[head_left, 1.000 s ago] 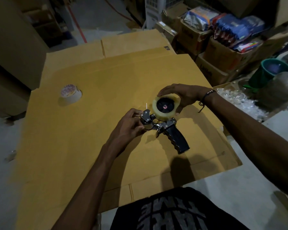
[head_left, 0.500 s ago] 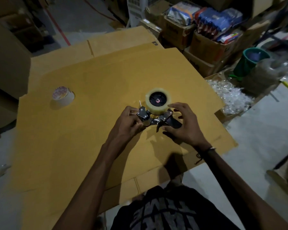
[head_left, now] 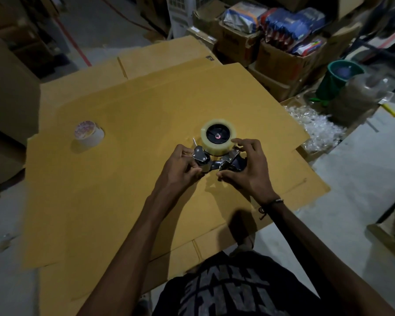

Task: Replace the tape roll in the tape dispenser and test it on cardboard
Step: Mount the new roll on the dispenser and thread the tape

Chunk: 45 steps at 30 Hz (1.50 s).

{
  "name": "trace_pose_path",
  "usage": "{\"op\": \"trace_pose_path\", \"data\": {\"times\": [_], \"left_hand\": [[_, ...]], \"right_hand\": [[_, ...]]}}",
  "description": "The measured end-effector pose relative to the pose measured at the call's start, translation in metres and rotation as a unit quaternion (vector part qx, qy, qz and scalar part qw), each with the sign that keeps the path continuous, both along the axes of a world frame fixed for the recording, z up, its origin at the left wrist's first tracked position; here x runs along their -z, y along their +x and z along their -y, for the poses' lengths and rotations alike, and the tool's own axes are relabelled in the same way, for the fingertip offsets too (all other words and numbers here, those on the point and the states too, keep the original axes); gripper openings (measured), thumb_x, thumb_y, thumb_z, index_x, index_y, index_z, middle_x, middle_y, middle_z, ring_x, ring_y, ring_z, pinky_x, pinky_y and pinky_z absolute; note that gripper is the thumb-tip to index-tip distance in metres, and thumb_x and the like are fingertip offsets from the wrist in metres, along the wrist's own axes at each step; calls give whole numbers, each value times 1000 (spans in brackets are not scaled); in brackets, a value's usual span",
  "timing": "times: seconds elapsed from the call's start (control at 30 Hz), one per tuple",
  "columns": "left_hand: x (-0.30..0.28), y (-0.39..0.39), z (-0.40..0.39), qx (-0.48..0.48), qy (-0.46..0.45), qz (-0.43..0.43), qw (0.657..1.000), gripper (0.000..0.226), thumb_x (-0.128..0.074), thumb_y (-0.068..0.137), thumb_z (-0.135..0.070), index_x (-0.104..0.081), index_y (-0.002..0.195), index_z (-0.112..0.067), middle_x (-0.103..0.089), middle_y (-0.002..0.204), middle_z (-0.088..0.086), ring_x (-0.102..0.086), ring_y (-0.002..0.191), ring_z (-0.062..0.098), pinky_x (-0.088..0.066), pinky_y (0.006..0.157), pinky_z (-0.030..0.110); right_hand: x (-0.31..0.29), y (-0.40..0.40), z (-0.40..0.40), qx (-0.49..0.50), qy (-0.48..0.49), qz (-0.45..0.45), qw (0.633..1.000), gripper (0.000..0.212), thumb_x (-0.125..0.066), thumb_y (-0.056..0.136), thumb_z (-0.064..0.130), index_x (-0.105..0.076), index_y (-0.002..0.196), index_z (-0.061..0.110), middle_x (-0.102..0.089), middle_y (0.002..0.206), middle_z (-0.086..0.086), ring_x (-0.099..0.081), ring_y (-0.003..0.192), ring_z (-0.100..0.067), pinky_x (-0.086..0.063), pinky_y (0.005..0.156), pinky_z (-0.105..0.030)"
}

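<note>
Right hand (head_left: 246, 169) now grips dispenser (head_left: 224, 163) handle (mid-cardboard (head_left: 123, 190)).

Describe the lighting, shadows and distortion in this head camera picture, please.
Head view: dim overall, brightest on the cardboard sheet; both hands, left hand and right hand, on the tape dispenser cast soft shadows toward the person; the boxes behind are murky; wide-angle bending curves the edges; the spare roll looks slightly soft.
</note>
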<state>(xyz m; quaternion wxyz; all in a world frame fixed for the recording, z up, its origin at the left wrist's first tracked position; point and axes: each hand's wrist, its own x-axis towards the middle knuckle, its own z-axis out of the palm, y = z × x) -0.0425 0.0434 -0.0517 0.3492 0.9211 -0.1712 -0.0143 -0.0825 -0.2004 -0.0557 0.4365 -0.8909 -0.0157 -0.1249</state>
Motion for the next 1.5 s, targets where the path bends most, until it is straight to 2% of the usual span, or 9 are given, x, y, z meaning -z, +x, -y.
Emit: {"op": "trace_pose_path", "data": {"times": [0.13,0.3,0.47,0.6,0.73,0.9,1.2,1.43,1.5], "left_hand": [[0,2,0,2,-1,-2,1000,12,-81,90,-23,-75,80,-18,-50,121,-9,-50,105,-6,-39,77,8],[-7,4,-4,17,-2,-13,1000,13,-79,90,-21,-75,79,-26,-51,121,-8,-42,104,-29,-35,75,-1],[-5,7,-7,33,-11,-2,999,12,-81,88,-24,-73,79,-25,-52,124,-9,-48,106,-8,-43,83,14],[-4,11,-9,57,-15,16,998,14,-86,83,-19,-76,83,-9,-58,127,3,-57,110,9,-49,86,26],[-8,21,-13,78,-13,32,996,24,-91,75,-14,-76,91,-3,-67,121,15,-67,113,27,-53,94,35],[-14,23,-18,46,-53,20,997,51,-91,72,-45,-70,108,-14,-71,112,-4,-67,103,10,-56,86,31],[-10,17,23,-62,10,-25,998,81,-89,65,-64,-58,124,-18,-61,121,-3,-58,107,14,-51,87,30],[-9,15,31,-127,-22,-4,992,63,-88,70,-49,-65,118,-16,-65,116,-1,-60,105,16,-50,88,27],[-11,15,31,-130,-31,0,991,59,-88,71,-47,-66,117,-16,-66,119,0,-60,107,15,-51,91,29]], "right_hand": [[-2,9,-16,50,-40,-2,998,99,-94,55,62,-57,141,33,-47,138,4,-49,124,-18,-49,82,-28],[-4,16,-19,63,-42,-2,997,95,-95,56,61,-55,138,34,-45,139,4,-51,123,-18,-55,80,-33],[-3,8,1,36,-13,-28,999,95,-94,63,59,-53,143,27,-45,141,2,-53,115,-11,-48,81,-19],[-2,0,16,56,21,-49,997,81,-92,73,57,-56,139,27,-52,134,3,-62,108,-15,-57,76,-32],[-3,-1,23,70,33,-84,993,74,-63,85,79,-59,134,24,-59,125,1,-67,100,-16,-62,80,-42],[-3,3,26,70,-9,-115,991,81,-39,88,90,-61,129,23,-62,116,1,-65,101,-19,-61,79,-43],[-13,21,24,70,-15,-165,984,69,-66,77,82,-59,118,27,-58,105,4,-64,95,-22,-55,71,-38],[-45,50,19,82,-38,-281,955,84,-80,79,67,-57,137,11,-68,122,-8,-66,98,-21,-50,63,-29],[-58,62,22,73,-54,-333,938,74,-79,82,66,-66,124,7,-73,112,-12,-72,91,-25,-58,64,-35]]}}
